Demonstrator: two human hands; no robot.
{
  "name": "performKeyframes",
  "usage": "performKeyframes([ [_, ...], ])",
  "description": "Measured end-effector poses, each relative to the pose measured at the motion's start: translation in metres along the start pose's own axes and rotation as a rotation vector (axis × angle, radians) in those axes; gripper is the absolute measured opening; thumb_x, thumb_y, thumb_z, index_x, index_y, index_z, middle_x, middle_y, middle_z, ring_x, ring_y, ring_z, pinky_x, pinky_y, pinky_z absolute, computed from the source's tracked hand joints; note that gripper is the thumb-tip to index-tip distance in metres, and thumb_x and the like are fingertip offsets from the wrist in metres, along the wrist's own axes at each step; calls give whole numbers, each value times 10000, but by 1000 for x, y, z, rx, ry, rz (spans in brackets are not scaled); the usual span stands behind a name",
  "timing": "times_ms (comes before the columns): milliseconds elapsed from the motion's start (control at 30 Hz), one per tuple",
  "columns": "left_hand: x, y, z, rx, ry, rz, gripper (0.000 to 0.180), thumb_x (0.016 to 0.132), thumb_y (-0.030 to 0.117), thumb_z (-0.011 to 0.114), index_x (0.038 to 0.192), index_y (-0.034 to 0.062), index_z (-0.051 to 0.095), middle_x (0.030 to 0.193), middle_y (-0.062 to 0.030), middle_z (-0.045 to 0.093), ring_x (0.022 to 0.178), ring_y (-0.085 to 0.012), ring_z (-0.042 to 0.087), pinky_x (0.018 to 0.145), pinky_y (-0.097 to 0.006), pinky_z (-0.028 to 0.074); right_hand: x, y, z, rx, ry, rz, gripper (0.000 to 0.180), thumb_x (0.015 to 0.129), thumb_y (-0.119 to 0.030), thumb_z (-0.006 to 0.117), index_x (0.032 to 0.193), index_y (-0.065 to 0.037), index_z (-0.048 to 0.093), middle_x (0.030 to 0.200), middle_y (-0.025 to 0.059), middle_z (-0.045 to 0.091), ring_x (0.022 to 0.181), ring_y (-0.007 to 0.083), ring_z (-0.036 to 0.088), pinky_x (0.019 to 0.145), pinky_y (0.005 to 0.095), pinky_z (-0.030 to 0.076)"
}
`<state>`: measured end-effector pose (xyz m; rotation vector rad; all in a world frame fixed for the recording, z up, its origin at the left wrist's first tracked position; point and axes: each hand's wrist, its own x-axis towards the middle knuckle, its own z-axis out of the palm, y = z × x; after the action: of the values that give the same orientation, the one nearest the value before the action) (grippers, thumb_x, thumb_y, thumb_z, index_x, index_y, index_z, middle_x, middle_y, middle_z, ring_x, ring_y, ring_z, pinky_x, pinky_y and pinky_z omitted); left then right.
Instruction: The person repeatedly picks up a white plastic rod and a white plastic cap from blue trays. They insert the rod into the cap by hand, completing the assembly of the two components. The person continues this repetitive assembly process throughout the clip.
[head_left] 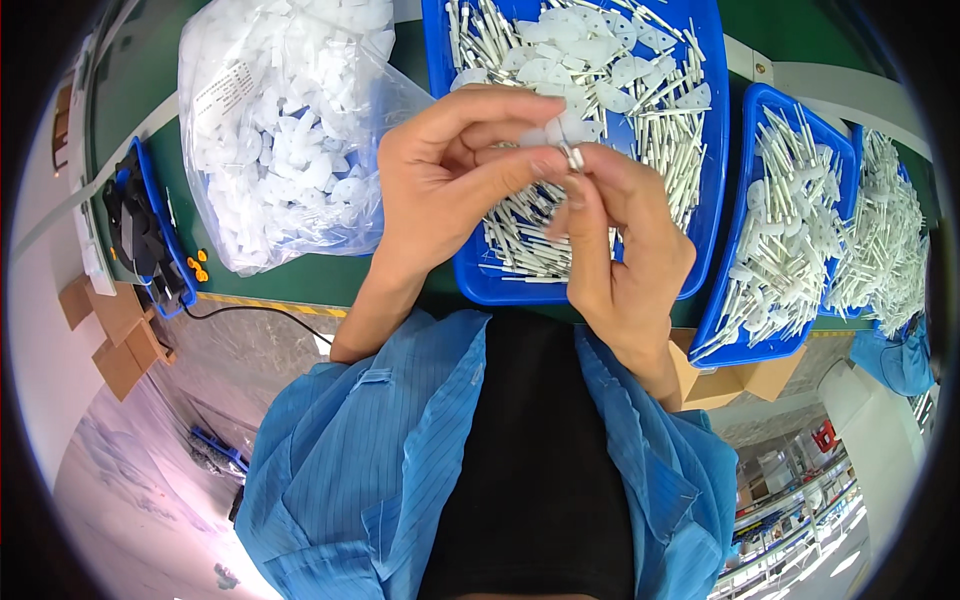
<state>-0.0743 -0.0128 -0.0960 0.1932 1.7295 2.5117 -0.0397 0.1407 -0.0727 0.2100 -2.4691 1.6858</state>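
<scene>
My left hand (440, 165) and my right hand (632, 245) meet over the near part of a large blue tray (530, 292). Between the left thumb and fingers is a translucent white plastic piece (580, 127), partly covered by the fingers. A thin white rod (575, 159) with a metallic part is pinched where the fingertips of both hands come together; most of it is hidden. Whether rod and piece are joined cannot be seen. In the tray below lie many white rods (668, 150) and flat translucent pieces (560, 35).
Left of the tray lies a clear bag (285, 140) full of white plastic pieces. Two more blue trays, a nearer one (722, 300) and a farther one (850, 140), hold rods at the right. A blue bin (150, 190) with black items and small orange parts (198, 265) sit far left.
</scene>
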Motion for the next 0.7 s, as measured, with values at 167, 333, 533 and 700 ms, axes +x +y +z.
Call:
performKeyframes([
  [167,-2,-6,-11,-94,-47,83,280,893,-110,623,1169,-77,588,1132,-197,668,1029,-246,693,873,-307,577,6,-14,-1,-48,-86,78,216,980,-46,548,1193,-14,535,846,160,681,612,222,667,546,326,507],
  [333,0,-8,-6,-73,94,62,184,915,-46,621,1094,-6,606,1143,-167,624,1022,-295,687,855,-336,575,12,-16,-1,127,-167,273,181,1006,-104,525,1162,-15,547,770,176,643,572,252,626,536,367,478],
  [533,-2,-5,-10,-28,78,41,156,911,-55,620,1057,-4,602,1096,-141,618,1043,-322,680,873,-364,581,14,-14,4,-41,-152,148,93,976,-94,580,1028,-17,587,697,149,623,530,272,609,496,348,466],
  [700,-3,-12,-15,-10,64,99,165,898,-74,623,1049,-9,605,1096,-147,610,1010,-311,688,880,-401,586,13,-19,1,-37,-174,197,91,949,-90,623,990,-16,591,655,138,620,516,277,629,469,341,464],
])
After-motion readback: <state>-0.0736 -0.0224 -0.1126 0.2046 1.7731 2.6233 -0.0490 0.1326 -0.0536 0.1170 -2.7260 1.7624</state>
